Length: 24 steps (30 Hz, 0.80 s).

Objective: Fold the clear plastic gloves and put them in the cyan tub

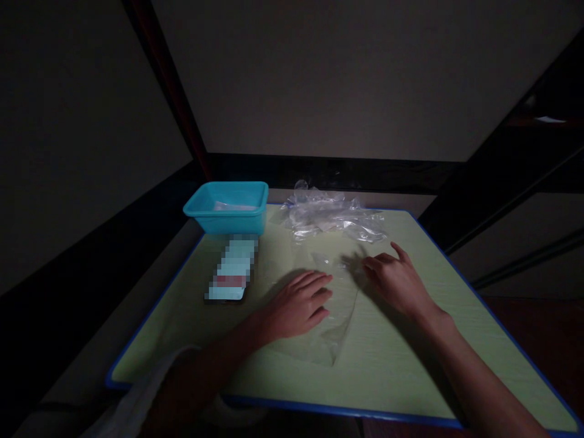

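A clear plastic bag (335,331) lies flat on the table in front of me, its edges faint against the surface. My left hand (301,304) rests on the bag with the fingers stretched out to the right and a little apart. Just right of the bag, my right hand (395,280) hovers above the table with nothing seen in it. Its thumb or a finger sticks out and the others are bent; a shadow falls to its left. Behind both hands sits a crumpled heap of clear plastic bags (331,213).
A turquoise plastic basket (235,222) stands at the table's back left, with something pale inside. In front of it lies a phone (233,267), its lit screen blurred out. The pale green table (410,371) has a blue edge, and a wall rises behind it.
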Each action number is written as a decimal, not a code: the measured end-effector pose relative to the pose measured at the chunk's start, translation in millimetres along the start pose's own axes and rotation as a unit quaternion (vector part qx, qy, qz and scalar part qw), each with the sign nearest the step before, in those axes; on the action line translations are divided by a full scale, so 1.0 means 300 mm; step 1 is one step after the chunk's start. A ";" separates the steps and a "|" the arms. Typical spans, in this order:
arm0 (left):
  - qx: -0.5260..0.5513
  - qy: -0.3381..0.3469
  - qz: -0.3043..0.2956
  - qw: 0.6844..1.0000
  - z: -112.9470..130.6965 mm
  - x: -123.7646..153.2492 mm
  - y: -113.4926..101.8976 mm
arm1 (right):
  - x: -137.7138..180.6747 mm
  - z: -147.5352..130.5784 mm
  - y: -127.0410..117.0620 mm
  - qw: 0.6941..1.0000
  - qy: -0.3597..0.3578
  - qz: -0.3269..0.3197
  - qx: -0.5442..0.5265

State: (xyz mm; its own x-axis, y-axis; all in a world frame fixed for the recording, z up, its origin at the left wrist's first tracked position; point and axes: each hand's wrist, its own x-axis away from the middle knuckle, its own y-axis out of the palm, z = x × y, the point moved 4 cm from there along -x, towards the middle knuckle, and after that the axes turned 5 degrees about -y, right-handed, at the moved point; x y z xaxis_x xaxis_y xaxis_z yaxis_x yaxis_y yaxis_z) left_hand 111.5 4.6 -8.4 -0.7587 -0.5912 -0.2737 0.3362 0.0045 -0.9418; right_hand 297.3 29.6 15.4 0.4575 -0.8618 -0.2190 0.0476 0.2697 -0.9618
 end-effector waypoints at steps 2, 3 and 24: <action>0.004 0.021 -0.015 1.000 0.021 -0.001 0.002 | 0.000 0.002 -0.001 1.000 0.017 -0.007 0.001; 0.004 0.033 -0.024 0.999 0.032 0.000 0.004 | 0.000 0.000 -0.002 1.000 0.021 -0.010 -0.002; 0.033 0.176 -0.095 0.979 0.171 0.066 0.037 | -0.007 -0.056 0.006 0.961 0.025 0.049 -0.270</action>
State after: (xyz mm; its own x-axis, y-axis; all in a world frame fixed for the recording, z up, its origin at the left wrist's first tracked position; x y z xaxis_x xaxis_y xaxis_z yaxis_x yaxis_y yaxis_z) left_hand 129.0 -48.5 -14.2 -0.9526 -0.2615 -0.1557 0.1964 -0.1372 -0.9709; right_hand 281.5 24.6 11.3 0.3930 -0.8669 -0.3067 -0.4679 0.0986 -0.8782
